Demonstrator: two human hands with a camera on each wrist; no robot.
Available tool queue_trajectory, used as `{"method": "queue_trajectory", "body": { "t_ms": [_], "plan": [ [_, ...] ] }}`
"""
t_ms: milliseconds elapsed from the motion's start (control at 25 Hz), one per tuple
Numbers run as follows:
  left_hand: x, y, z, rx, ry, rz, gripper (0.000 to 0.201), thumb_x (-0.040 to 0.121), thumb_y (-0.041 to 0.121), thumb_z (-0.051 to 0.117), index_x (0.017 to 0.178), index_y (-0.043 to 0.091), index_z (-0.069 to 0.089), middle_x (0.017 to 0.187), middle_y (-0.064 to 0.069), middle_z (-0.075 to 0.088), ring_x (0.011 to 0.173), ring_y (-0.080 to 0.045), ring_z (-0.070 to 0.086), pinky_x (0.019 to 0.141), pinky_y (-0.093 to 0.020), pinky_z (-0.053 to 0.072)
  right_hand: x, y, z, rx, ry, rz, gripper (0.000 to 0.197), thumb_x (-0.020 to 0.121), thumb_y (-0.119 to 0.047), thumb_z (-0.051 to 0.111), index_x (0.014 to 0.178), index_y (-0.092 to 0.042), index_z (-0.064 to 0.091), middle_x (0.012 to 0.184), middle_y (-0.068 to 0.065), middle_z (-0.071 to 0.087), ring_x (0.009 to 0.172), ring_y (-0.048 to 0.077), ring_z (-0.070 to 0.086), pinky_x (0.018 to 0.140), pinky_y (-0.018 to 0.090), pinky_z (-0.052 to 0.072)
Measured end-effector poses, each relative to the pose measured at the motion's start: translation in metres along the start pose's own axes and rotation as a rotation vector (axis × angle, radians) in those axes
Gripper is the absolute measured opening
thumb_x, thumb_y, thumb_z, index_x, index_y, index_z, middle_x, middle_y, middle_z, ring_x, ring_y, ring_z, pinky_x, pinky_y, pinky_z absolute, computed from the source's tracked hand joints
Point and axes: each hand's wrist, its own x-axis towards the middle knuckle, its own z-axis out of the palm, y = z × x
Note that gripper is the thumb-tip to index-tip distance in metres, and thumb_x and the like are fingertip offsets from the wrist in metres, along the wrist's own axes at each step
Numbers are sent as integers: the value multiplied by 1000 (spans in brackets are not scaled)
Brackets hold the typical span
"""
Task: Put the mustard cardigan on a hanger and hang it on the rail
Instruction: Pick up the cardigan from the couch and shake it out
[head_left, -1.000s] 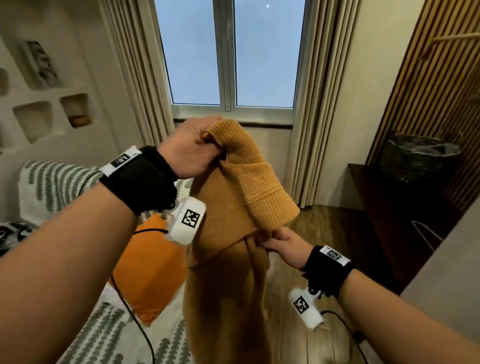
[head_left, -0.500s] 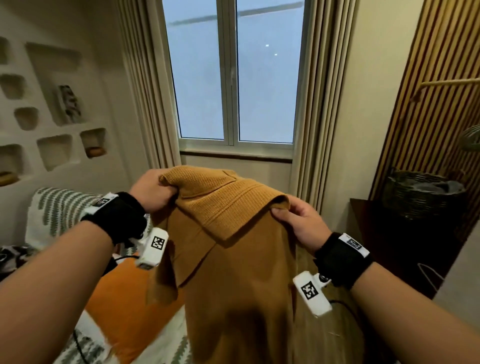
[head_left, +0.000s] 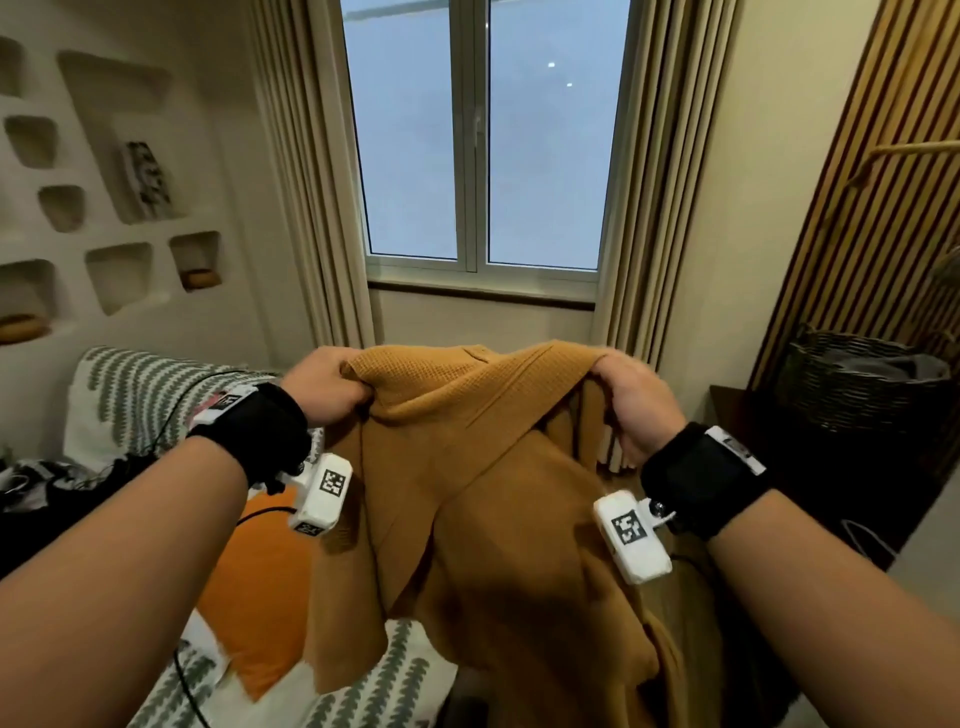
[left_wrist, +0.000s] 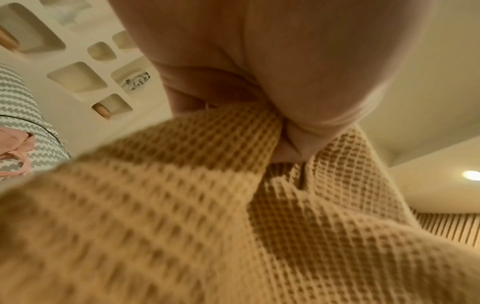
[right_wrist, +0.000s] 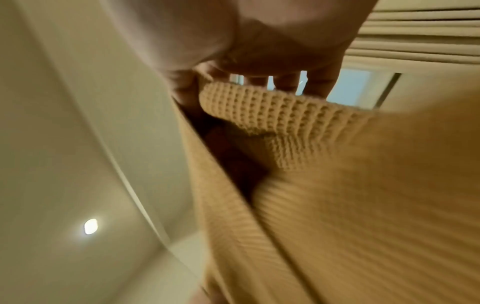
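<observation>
Holding mustard cardigan (head_left: 498, 499) by top edge, spread between both hands before window (head_left: 483, 156). Left hand (head_left: 324, 384) fingers (left_wrist: 293, 142) curled tight on waffle-knit fabric. Right hand (head_left: 631, 400) fingers (right_wrist: 319, 82) hooked over knit edge. Garment hangs above bed (head_left: 374, 691). Wicker basket (head_left: 857, 384) at right.
</observation>
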Motion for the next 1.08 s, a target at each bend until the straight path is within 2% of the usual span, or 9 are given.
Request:
{"method": "queue_trajectory", "body": {
  "t_ms": [200, 280, 400, 520, 640, 720, 800, 920, 1080],
  "plan": [
    [-10, 5, 30, 186, -204, 43, 26, 76, 4, 66, 75, 30, 62, 84, 0, 69, 82, -20, 65, 67, -27, 48, 17, -27, 13, -234, 21, -185, 24, 95, -27, 54, 83, -11, 68, 80, 5, 65, 78, 19, 60, 77, 37, 48],
    [-15, 10, 40, 159, -288, 53, 31, 80, 15, 69, 104, 34, 59, 101, 2, 66, 95, -21, 64, 80, -32, 54, 17, -30, 27, -320, 46, -227, 28, 96, -21, 54, 82, 2, 59, 75, 10, 55, 69, 19, 52, 65, 32, 42],
    [-23, 43, 47, -271, -402, 148, 60, 89, 21, 68, 141, 23, 39, 122, 0, 60, 110, -15, 61, 89, -25, 52, 13, -38, 50, -590, -62, -280, 22, 91, -19, 61, 72, -10, 53, 65, 6, 49, 58, 14, 43, 53, 28, 35],
    [-19, 68, 54, -182, -165, 341, 40, 88, 35, 62, 122, 15, 58, 110, -3, 68, 104, -19, 64, 86, -30, 50, 8, -38, 70, -763, -188, -307, 20, 83, -15, 68, 71, -14, 51, 64, 5, 50, 57, 15, 42, 56, 30, 36],
    [-14, 69, 48, -69, -33, 359, 20, 94, 21, 53, 105, 13, 67, 99, -4, 71, 95, -21, 63, 84, -35, 48, 1, -35, 62, -709, -171, -326, 19, 80, -16, 74, 89, -19, 56, 78, -2, 61, 64, 11, 53, 61, 25, 45],
    [-14, 70, 41, -91, 25, 385, 22, 96, 11, 50, 106, 16, 69, 98, 2, 69, 94, -15, 61, 80, -25, 46, -8, -15, 49, -726, -180, -269, 36, 78, -16, 75, 106, -27, 54, 94, -7, 63, 80, 5, 61, 69, 19, 51],
    [-16, 75, 35, -96, 87, 429, 24, 97, 7, 48, 107, 17, 68, 94, 5, 67, 91, -11, 60, 75, -15, 43, -22, 20, 43, -789, -227, -147, 41, 79, -15, 72, 112, -29, 52, 101, -7, 65, 90, 9, 65, 77, 27, 55],
    [-11, 73, 21, -223, 174, 413, 26, 94, 0, 47, 101, 15, 67, 88, 5, 66, 87, -11, 60, 78, -20, 45, -45, 83, 37, -836, -282, 44, 24, 86, -10, 59, 97, -31, 59, 93, -6, 67, 89, 16, 64, 81, 37, 54],
    [8, 47, -14, -253, 195, 339, 23, 97, 4, 45, 96, 20, 63, 86, 6, 63, 86, -17, 59, 77, -30, 48, -47, 106, 4, -661, -85, 139, 22, 94, -10, 55, 83, -27, 63, 80, -3, 68, 78, 19, 63, 75, 38, 54]
  ]
}}
